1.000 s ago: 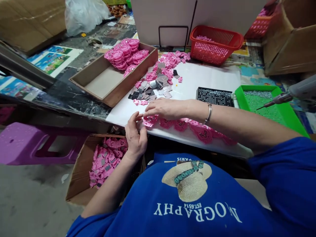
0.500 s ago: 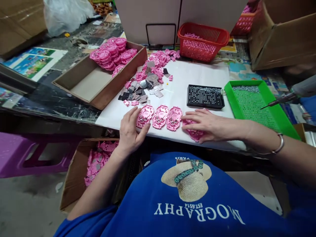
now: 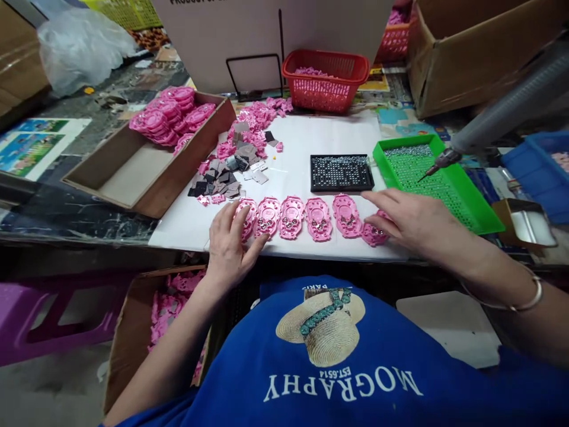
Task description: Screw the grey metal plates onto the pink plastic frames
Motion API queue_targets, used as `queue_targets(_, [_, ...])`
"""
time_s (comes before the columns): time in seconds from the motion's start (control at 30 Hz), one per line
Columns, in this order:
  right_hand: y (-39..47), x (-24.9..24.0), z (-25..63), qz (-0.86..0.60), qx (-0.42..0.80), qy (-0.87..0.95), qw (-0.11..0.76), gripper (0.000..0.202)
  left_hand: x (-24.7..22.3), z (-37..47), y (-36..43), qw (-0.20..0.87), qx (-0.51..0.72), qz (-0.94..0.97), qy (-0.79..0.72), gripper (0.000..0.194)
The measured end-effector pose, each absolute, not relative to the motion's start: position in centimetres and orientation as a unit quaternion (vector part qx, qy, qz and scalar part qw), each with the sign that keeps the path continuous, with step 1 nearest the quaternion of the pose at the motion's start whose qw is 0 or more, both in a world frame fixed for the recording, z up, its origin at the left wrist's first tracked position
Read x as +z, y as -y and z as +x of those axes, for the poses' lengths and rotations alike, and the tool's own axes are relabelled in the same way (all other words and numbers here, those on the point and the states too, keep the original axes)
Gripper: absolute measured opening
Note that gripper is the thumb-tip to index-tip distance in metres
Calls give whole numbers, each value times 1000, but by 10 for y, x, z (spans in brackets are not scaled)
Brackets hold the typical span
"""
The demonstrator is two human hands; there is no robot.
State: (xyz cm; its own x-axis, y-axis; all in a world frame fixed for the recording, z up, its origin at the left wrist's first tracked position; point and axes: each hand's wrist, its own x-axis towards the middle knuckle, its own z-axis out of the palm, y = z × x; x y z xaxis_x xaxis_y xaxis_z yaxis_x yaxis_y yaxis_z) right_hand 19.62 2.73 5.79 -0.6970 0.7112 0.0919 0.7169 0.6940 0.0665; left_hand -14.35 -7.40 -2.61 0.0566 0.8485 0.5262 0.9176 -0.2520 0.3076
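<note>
Several pink oval parts (image 3: 291,217) lie in a row along the front edge of the white work surface (image 3: 178,228). At the left end of the row, my left hand (image 3: 229,243) rests with its thumb and fingers apart, touching the leftmost part. My right hand (image 3: 409,222) is at the right end, fingers spread, its thumb over the rightmost pink part (image 3: 373,234). Behind the row sit a black tray (image 3: 341,173) of small metal pieces and a green tray (image 3: 482,216) with more of them.
A cardboard tray (image 3: 153,204) of stacked pink parts is at the left, beside loose grey squares (image 3: 222,178). A red basket (image 3: 326,80) stands at the back. A power screwdriver (image 3: 466,136) hangs over the green tray. An open carton (image 3: 471,71) is behind it.
My right hand has moved right, and the pink parts it covered now lie spread out in the row. The screwdriver reaches further over the green tray. The view has shifted.
</note>
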Motion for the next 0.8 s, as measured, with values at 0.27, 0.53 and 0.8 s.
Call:
queue_targets(0.27, [-12,27,214,-344,-40,938,0,39,-3,-83,45,30,-224,-848,480,62])
queue_targets(0.53, [-31,33,225,-286,64,950,106,41,-1,-58,34,-13,-204,-869,451,51])
queue_targets(0.8, [-40,61,213,-288,79,939,172,36,26,-141,8,34,-319,-740,591,29])
